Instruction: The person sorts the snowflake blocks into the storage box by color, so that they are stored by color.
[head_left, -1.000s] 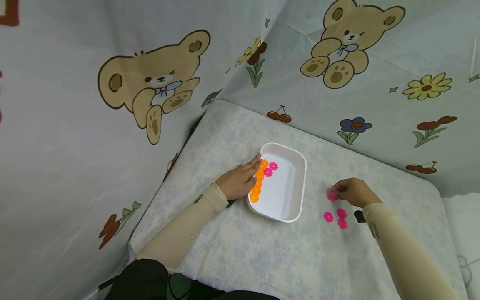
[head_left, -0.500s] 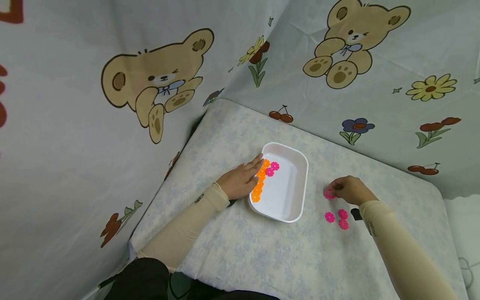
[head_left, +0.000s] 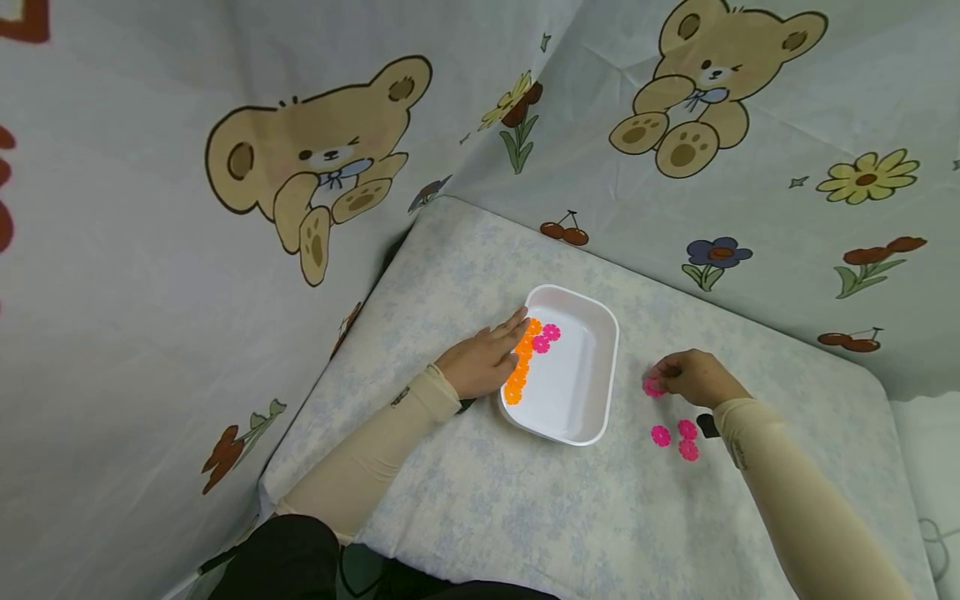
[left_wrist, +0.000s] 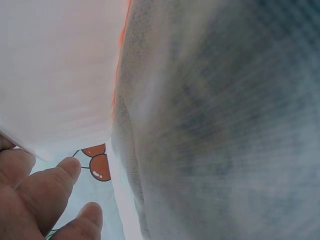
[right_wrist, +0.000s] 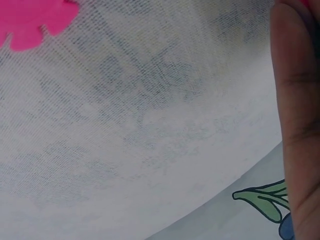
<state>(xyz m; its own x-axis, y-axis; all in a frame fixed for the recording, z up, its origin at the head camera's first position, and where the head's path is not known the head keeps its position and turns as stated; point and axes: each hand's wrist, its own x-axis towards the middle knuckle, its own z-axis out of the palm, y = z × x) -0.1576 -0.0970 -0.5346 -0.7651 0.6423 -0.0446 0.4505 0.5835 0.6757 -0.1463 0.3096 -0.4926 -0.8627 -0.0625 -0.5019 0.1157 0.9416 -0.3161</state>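
A shallow white tray [head_left: 573, 375] stands on the table. My left hand [head_left: 476, 362] rests along its left rim with fairly straight fingers, which touch the tray wall [left_wrist: 55, 75] in the left wrist view. Inside, orange flower-shaped pieces [head_left: 517, 379] line the left side, and two pink ones [head_left: 551, 332] lie beside them. To the tray's right, my right hand [head_left: 697, 377] pinches a pink flower-shaped piece [head_left: 653, 387] between thumb and fingers, just over the cloth. Below that hand lie three more pink flower-shaped pieces [head_left: 661, 436], one of them close up in the right wrist view.
A pale blue-patterned cloth [head_left: 465, 500] covers the table. Behind it and to the left hang light curtains [head_left: 480, 150] printed with bears and flowers. A dark wrist camera [head_left: 707, 426] shows under the right sleeve. The table's front edge lies near the person's lap.
My right hand has shifted slightly left toward the tray, carrying the pink flower-shaped piece. The left hand stays on the tray rim. The head view has drifted a little.
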